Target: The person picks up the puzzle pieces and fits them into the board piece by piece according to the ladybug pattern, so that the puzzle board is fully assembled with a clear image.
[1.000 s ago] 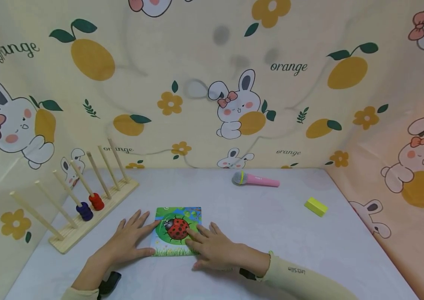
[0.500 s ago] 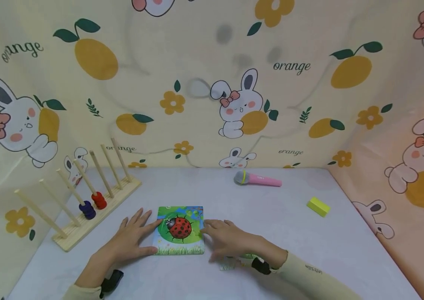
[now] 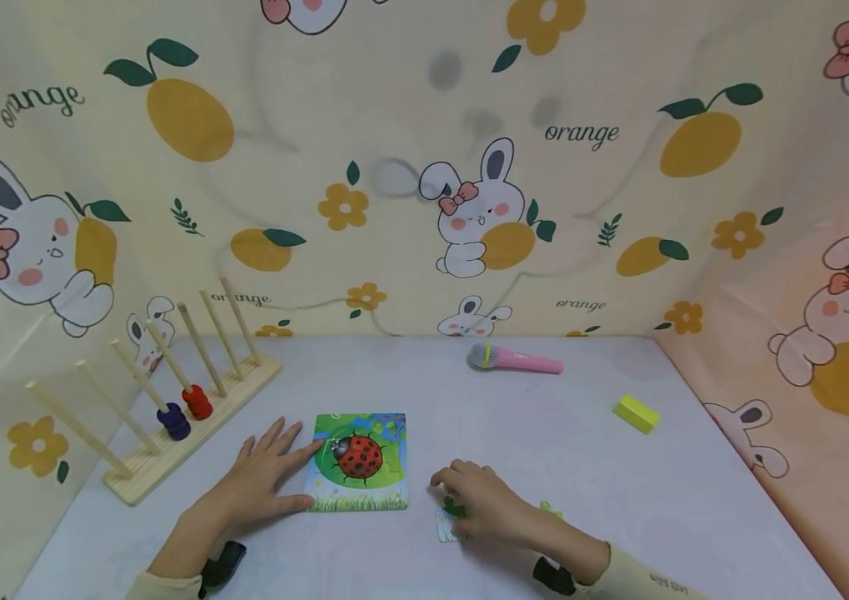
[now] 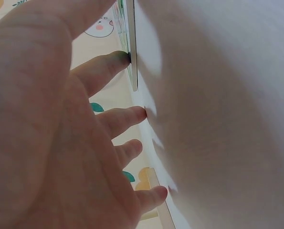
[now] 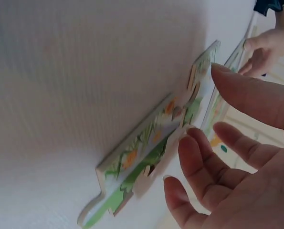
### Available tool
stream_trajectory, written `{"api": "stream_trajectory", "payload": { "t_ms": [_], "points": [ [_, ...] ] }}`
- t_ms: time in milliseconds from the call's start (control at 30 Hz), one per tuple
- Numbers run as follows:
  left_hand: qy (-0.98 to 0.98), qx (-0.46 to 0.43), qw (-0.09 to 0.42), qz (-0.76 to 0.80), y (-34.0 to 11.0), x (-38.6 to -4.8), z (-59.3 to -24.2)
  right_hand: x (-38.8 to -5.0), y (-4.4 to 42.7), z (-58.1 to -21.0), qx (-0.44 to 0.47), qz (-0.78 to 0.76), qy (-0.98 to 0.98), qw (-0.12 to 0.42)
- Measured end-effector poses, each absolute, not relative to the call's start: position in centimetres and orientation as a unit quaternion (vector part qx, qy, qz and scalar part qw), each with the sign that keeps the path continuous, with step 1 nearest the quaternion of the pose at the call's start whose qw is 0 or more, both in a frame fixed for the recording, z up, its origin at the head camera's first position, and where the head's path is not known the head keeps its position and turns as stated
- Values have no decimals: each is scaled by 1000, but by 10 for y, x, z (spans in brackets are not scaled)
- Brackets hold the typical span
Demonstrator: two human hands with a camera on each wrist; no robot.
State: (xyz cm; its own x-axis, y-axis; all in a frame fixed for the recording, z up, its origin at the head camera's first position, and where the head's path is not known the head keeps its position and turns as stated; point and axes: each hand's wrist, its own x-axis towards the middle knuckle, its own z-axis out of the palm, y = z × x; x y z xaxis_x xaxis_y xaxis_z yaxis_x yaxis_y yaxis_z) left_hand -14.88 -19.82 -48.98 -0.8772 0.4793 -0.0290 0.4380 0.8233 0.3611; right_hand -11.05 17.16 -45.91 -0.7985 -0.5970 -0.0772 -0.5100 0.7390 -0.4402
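Observation:
A square ladybug picture board [image 3: 358, 460] lies flat on the table. My left hand [image 3: 262, 477] rests at its left side with spread fingers, index fingertip and thumb touching the edge. In the left wrist view a finger [image 4: 106, 69] meets that thin edge. To the right of the board, my right hand [image 3: 490, 505] hovers low over jigsaw pieces [image 3: 446, 525], partly hiding them. The right wrist view shows a grass-and-flower piece [image 5: 134, 155] and a smaller one [image 5: 204, 62] near the thumb tip. Its fingers bend loosely and stand apart from the thumb.
A wooden peg rack [image 3: 202, 433] with blue and red rings stands at the left. A pink toy microphone [image 3: 521, 360] lies at the back. Towards the right is a yellow block [image 3: 636, 414]. A printed cloth [image 3: 394, 250] rises behind the table.
My right hand has left the board's right side and moved right and nearer to me, over the jigsaw pieces. The whole ladybug picture now shows. My left hand stays at the board's left edge.

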Motion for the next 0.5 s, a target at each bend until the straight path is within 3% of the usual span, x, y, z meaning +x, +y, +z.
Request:
{"api": "stream_trajectory", "payload": {
  "t_ms": [500],
  "points": [
    [954,239,53,175,-198,-149,-492,-106,173,-461,-297,-193,932,69]
  ]
}}
